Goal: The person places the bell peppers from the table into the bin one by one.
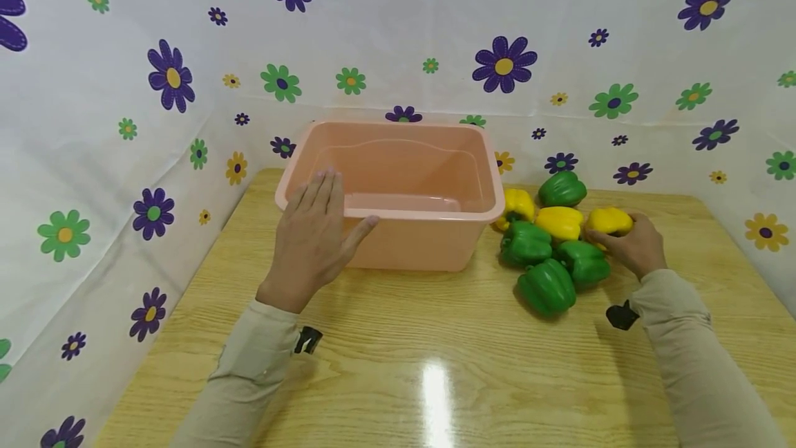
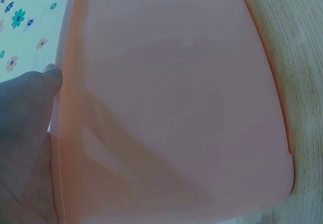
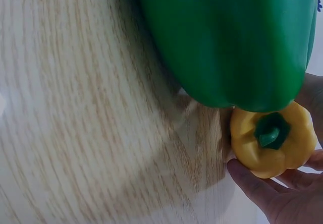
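Note:
My left hand [image 1: 311, 234] lies over the front rim of a pink plastic tub [image 1: 404, 244], fingers straight and thumb spread to the right. In the left wrist view the thumb [image 2: 53, 76] touches the tub's edge. Over on the right, my right hand [image 1: 637, 247] grips a yellow bell pepper [image 1: 611, 220] at the right end of a group of peppers. The right wrist view shows this yellow pepper [image 3: 275, 143] with its green stem towards the camera, thumb and fingers around it. A green bell pepper [image 3: 232, 37] fills the top of that view.
Beside the tub sit two more yellow peppers, one at the left [image 1: 517, 206] and one in the middle [image 1: 560, 223]. Several green peppers [image 1: 547, 287] lie close around them. Behind the wooden table [image 1: 385, 351] hangs a flower-patterned cloth [image 1: 435, 33].

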A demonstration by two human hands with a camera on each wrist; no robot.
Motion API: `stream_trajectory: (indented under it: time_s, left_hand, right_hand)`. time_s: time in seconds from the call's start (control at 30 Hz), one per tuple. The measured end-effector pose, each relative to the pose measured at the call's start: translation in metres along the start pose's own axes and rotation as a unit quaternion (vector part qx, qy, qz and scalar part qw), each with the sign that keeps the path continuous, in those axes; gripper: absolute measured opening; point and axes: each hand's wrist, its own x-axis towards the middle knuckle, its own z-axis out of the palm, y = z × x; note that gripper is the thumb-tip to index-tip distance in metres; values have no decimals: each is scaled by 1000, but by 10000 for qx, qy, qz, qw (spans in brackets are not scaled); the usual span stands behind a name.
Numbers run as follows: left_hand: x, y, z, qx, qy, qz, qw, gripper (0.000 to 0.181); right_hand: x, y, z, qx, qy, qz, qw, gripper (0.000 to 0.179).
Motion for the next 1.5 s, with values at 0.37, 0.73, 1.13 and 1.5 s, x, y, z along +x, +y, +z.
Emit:
stream_trajectory:
  time_s: [0.37,0.73,1.13,1.5]
  left_hand:
    - [0,0,2,-39,43,14,10000,92]
    - [1,-1,3,-28,150,76,9999,92]
    - [0,-1,2,5,85,43,10000,92]
    - [1,0,1,6,-28,11,10000,93]
  right_hand:
    - [-1,0,-7,55,78,84,9999,86]
    - [-1,-12,-17,35,347,-38,9994,87]
    - [0,-38,-20,399,615,-281,9969,90]
    - [0,-77,-22,563,897,-738,9916,87]
